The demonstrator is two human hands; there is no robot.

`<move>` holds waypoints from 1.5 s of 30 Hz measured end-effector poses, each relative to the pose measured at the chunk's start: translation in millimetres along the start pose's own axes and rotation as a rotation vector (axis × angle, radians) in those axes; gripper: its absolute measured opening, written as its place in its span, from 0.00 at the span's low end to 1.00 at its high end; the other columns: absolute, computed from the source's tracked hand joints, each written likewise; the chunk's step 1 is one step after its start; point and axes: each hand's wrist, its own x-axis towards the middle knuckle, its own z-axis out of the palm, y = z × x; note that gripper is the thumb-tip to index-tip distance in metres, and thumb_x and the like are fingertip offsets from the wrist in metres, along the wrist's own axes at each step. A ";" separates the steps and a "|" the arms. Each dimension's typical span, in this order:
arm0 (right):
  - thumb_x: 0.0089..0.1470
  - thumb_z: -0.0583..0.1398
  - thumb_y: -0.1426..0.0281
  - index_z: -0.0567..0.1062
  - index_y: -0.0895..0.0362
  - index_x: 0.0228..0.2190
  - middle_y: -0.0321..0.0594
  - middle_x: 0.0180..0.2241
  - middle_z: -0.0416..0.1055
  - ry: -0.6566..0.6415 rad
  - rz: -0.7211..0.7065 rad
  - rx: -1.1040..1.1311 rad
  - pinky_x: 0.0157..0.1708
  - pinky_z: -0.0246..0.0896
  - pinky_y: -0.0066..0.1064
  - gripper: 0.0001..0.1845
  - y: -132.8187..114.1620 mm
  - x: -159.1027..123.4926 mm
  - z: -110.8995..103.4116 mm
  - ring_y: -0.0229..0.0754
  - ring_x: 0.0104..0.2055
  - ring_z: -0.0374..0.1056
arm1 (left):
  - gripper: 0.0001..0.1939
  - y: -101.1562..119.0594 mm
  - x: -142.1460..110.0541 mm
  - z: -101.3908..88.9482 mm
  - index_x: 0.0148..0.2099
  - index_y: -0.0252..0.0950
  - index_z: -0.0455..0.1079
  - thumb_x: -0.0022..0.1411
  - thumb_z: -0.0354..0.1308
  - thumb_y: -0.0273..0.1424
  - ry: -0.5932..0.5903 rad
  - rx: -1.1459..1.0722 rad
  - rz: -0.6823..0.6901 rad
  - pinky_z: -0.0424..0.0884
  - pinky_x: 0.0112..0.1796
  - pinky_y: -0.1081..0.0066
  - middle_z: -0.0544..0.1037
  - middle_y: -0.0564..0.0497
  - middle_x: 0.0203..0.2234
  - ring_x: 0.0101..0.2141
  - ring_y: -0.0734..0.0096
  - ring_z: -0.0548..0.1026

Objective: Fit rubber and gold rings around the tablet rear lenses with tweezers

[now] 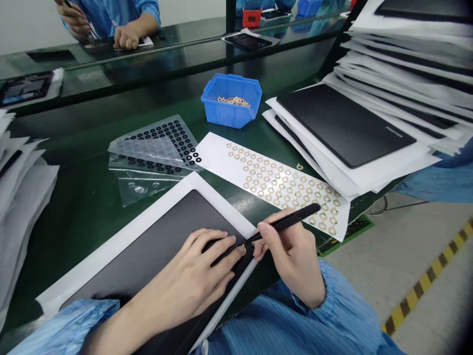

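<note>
A black flat panel [151,241] lies on a white sheet [214,197] in front of me. My left hand [199,271] rests flat on the panel, fingers stretched towards its right corner. One fingertip touches a small pale ring [244,250] there. My right hand [295,256] grips black tweezers [291,219] like a pen, their tips down at the corner beside the ring. Just beyond that hand is a white sheet of pale ring stickers [218,153]. One loose ring [299,166] lies by its far edge.
A blue bin [231,116] holds small pale pieces. Clear film with black rings [173,128] lies left of it. Panels and white sheets are stacked at right [343,123] and left [29,207]. Across the bench, a person's hands [127,37] work behind a raised ledge.
</note>
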 end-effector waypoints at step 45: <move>0.57 0.52 0.79 0.65 0.63 0.38 0.49 0.30 0.75 -0.063 -0.417 -0.609 0.41 0.65 0.39 0.06 -64.7 277.5 7.9 0.46 0.32 0.71 | 0.08 1.3 -7.5 6.2 0.43 0.34 0.68 0.66 0.48 0.28 0.093 -0.002 -0.066 0.64 0.46 0.66 0.72 0.46 0.38 0.43 0.64 0.67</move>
